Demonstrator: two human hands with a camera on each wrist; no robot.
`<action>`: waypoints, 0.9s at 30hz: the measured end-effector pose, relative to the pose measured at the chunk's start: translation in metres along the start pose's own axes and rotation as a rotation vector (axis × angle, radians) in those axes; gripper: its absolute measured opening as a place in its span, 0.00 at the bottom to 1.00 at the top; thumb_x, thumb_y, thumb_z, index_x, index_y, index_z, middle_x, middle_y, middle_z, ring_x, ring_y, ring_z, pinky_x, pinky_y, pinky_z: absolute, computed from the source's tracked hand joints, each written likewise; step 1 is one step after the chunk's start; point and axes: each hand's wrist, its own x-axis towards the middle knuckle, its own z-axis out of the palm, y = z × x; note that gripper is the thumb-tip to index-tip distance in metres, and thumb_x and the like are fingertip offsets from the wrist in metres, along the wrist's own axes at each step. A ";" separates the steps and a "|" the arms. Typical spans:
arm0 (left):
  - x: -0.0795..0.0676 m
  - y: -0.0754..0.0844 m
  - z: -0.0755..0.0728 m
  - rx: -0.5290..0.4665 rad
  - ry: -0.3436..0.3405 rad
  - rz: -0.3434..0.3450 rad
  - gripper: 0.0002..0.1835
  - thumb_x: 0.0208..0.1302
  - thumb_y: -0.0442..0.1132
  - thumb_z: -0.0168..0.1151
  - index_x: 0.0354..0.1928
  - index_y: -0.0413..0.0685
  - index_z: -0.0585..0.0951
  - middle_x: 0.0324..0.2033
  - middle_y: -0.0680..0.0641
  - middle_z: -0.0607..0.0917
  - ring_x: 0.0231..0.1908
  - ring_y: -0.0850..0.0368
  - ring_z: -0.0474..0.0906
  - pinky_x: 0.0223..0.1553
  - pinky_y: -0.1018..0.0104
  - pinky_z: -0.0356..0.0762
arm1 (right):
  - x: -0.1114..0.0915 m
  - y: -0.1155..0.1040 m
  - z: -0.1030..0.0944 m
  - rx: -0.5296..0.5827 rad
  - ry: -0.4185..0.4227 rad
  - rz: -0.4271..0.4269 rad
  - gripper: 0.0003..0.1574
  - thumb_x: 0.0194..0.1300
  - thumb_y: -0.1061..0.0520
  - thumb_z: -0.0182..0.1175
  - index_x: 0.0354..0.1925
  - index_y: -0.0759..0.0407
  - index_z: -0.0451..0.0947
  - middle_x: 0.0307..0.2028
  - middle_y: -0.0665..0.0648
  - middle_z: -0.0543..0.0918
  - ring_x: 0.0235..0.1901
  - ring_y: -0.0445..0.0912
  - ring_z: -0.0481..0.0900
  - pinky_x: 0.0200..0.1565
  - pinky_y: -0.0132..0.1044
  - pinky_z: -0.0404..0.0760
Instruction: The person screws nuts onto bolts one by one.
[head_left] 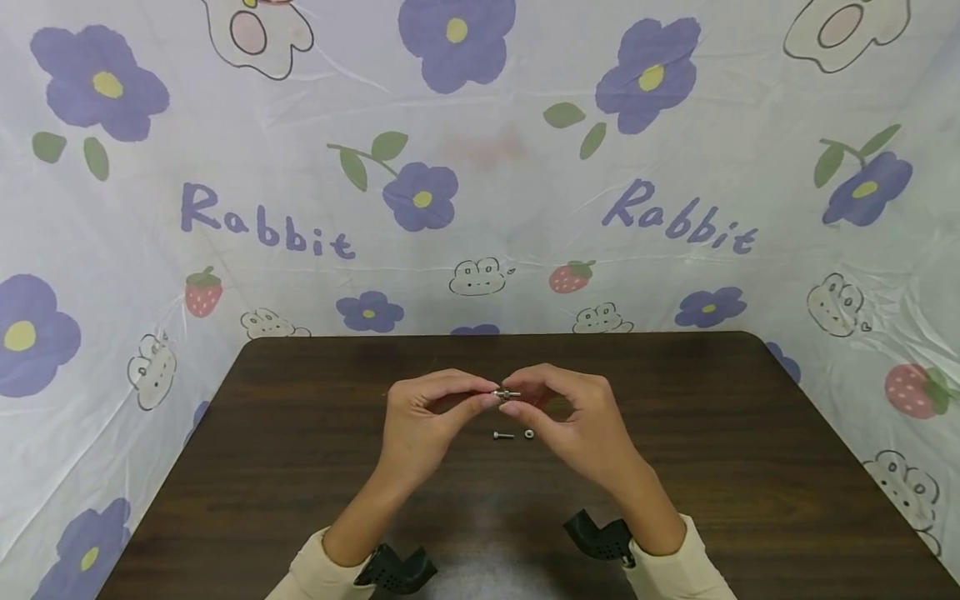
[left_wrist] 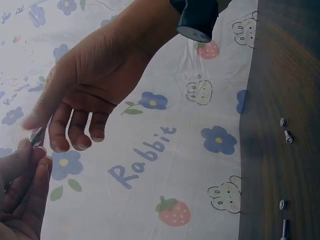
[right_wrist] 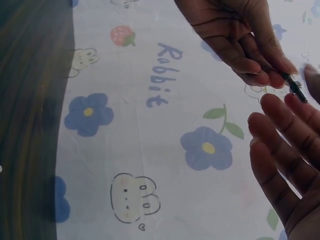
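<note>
My left hand pinches a small metal bolt by its head end between thumb and fingertips, above the table. On its threaded shaft sits a nut. The thumb and forefinger of my right hand stand apart on either side of the nut and the free threaded end. In the right wrist view, the other fingers of that hand are spread and loosely bent. Below the hands, a loose screw and a nut lie on the table.
The dark wood-grain table has its far edge against a white flower-and-rabbit cloth. In the left wrist view, two screws, one nearer the bottom, and two nuts, the upper one beside a screw, lie on the tabletop.
</note>
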 end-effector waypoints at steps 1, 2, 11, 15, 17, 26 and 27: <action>0.000 0.000 0.000 -0.001 0.001 -0.001 0.06 0.59 0.27 0.72 0.38 0.40 0.90 0.34 0.47 0.90 0.37 0.51 0.87 0.39 0.55 0.88 | 0.000 0.000 0.000 0.004 0.006 -0.003 0.16 0.57 0.69 0.74 0.44 0.59 0.85 0.32 0.52 0.88 0.28 0.41 0.83 0.32 0.31 0.83; 0.000 0.000 0.000 -0.001 0.000 0.000 0.06 0.59 0.27 0.73 0.38 0.40 0.90 0.34 0.47 0.90 0.37 0.51 0.87 0.39 0.55 0.88 | 0.001 -0.001 -0.001 0.008 0.011 -0.006 0.19 0.55 0.70 0.75 0.45 0.59 0.85 0.33 0.52 0.88 0.28 0.41 0.83 0.32 0.31 0.84; 0.000 0.001 -0.001 0.006 -0.002 -0.007 0.06 0.60 0.28 0.72 0.39 0.40 0.90 0.35 0.47 0.90 0.37 0.51 0.87 0.40 0.56 0.88 | 0.001 0.000 -0.001 0.037 0.015 -0.010 0.17 0.55 0.72 0.73 0.42 0.59 0.86 0.34 0.54 0.89 0.26 0.40 0.81 0.28 0.30 0.81; 0.000 0.000 -0.001 0.007 0.001 -0.007 0.06 0.60 0.28 0.72 0.39 0.40 0.90 0.35 0.47 0.90 0.37 0.51 0.87 0.39 0.57 0.88 | 0.001 0.001 0.000 0.027 0.014 -0.014 0.16 0.56 0.71 0.73 0.42 0.58 0.86 0.34 0.52 0.88 0.26 0.39 0.80 0.28 0.30 0.80; 0.000 0.000 -0.001 0.002 0.001 -0.005 0.06 0.60 0.27 0.72 0.39 0.40 0.90 0.35 0.47 0.90 0.37 0.51 0.87 0.40 0.55 0.88 | 0.001 0.001 0.000 0.019 0.014 -0.012 0.16 0.56 0.71 0.73 0.42 0.57 0.86 0.33 0.50 0.88 0.26 0.39 0.80 0.28 0.30 0.80; 0.000 0.001 0.000 -0.014 -0.011 -0.006 0.07 0.58 0.27 0.73 0.39 0.40 0.90 0.34 0.47 0.90 0.37 0.50 0.87 0.40 0.55 0.88 | 0.000 0.000 0.002 0.009 -0.007 0.024 0.09 0.64 0.67 0.69 0.41 0.56 0.84 0.28 0.48 0.85 0.25 0.37 0.80 0.27 0.31 0.80; 0.000 0.001 0.000 -0.013 -0.012 -0.007 0.07 0.58 0.27 0.73 0.38 0.40 0.90 0.34 0.47 0.90 0.36 0.50 0.87 0.39 0.55 0.88 | 0.000 0.000 0.002 0.012 -0.010 0.028 0.07 0.65 0.65 0.68 0.41 0.57 0.84 0.27 0.49 0.85 0.25 0.37 0.80 0.26 0.31 0.80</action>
